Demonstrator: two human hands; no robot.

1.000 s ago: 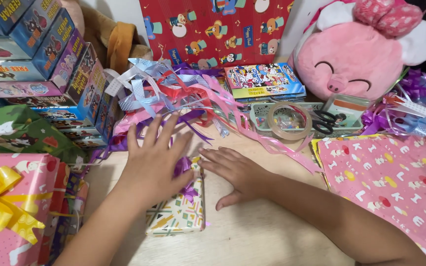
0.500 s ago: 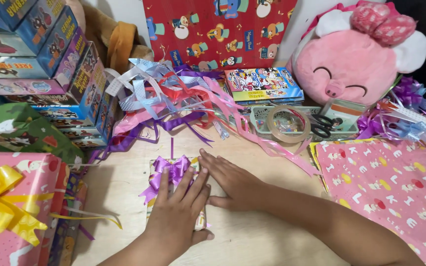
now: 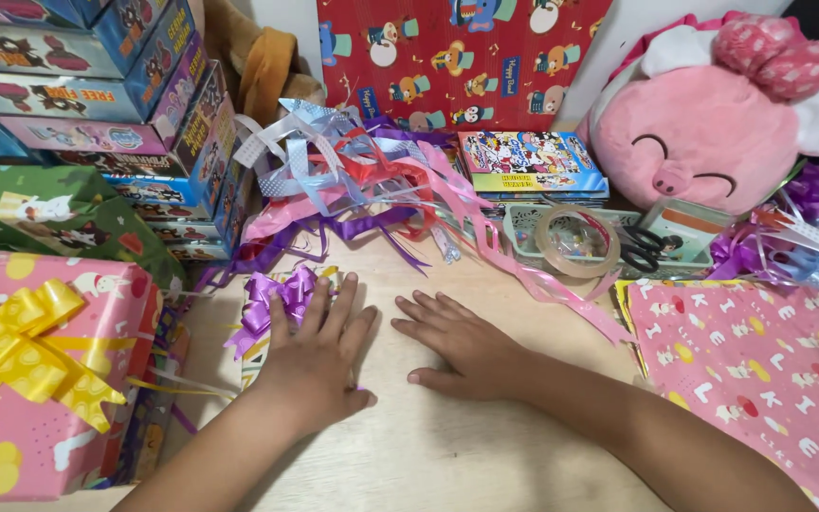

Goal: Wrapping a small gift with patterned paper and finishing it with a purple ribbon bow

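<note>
Two bare hands lie flat on one pale wooden table (image 3: 485, 455): the left hand (image 3: 315, 356) and the right hand (image 3: 462, 346). One small wrapped gift (image 3: 258, 346) carries one purple ribbon bow (image 3: 277, 294); one large pink gift box (image 3: 59, 379) carries one yellow bow (image 3: 21, 332). One green wrapped parcel (image 3: 49, 218) sits beside one stack of printed boxes (image 3: 97, 104), too overlapped to count. One tangle of loose ribbons (image 3: 353, 180), strands uncountable, one roll of clear tape (image 3: 575, 242), one pair of scissors (image 3: 642, 246), one pink plush pig (image 3: 713, 123), one red patterned sheet (image 3: 457, 57) and one pink patterned sheet (image 3: 760, 370) complete the scene.
</note>
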